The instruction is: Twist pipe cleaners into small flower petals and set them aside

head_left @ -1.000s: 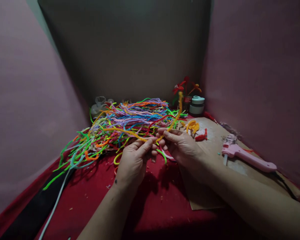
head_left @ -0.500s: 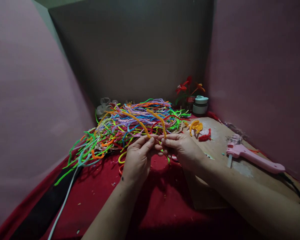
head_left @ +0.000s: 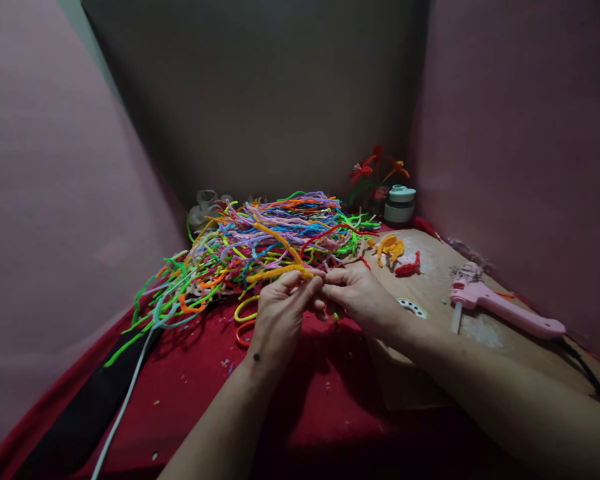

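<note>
An orange pipe cleaner [head_left: 286,247] is bent sharply, its two arms pointing up and left from my fingertips. My left hand [head_left: 283,313] pinches it near the bend between thumb and fingers. Touching the left fingertips, my right hand [head_left: 363,297] closes on the bent end, which its fingers partly hide. Just beyond both hands lies a large heap of many-coloured pipe cleaners [head_left: 280,223].
On a brown board [head_left: 430,267] at right lie a pink glue gun [head_left: 510,310], orange petal shapes [head_left: 391,249] and a red piece [head_left: 409,265]. Behind stand red flowers [head_left: 375,167] and a lidded pot [head_left: 400,203]. A white cord [head_left: 125,407] crosses the red cloth [head_left: 190,407].
The two orange arms stood apart, one rising from each hand; now both lean left from one sharp bend. My hands have come closer together.
</note>
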{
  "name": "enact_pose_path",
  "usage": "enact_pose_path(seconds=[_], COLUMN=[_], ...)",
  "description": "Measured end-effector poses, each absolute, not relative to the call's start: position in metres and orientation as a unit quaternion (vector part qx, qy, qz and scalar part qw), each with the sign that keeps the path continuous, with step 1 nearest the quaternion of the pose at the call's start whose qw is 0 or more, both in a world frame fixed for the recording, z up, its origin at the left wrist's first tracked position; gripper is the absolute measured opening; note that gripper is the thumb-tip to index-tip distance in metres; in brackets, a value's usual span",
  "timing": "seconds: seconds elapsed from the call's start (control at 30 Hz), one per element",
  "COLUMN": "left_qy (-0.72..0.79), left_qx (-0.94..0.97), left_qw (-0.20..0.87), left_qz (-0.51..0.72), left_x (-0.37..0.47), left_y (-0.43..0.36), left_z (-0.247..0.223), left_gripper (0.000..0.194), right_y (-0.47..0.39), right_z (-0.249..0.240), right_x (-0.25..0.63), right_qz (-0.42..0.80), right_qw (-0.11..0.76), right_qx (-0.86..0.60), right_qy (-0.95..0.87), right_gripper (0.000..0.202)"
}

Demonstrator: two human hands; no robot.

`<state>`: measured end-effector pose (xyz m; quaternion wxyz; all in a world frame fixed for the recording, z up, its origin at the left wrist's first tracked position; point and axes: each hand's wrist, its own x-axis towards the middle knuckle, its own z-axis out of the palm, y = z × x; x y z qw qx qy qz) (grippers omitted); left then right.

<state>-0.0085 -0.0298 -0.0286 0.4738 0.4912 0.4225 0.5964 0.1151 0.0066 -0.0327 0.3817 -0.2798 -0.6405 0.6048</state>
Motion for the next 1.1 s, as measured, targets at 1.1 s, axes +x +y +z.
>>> enact_pose_path(seconds=[1.1], left_qy=[0.522], left_qx=[0.494], left_qw=[0.384], left_qz=[0.579], left_x=[-0.021], left_y=[-0.034], left_z=[-0.019], left_gripper=[0.021], right_y=[0.003], right_z=[-0.031], right_x=[0.114], right_qz=[0.674], right_qw=[0.346], right_qx=[-0.262], right_qy=[-0.597], right_gripper=[0.026])
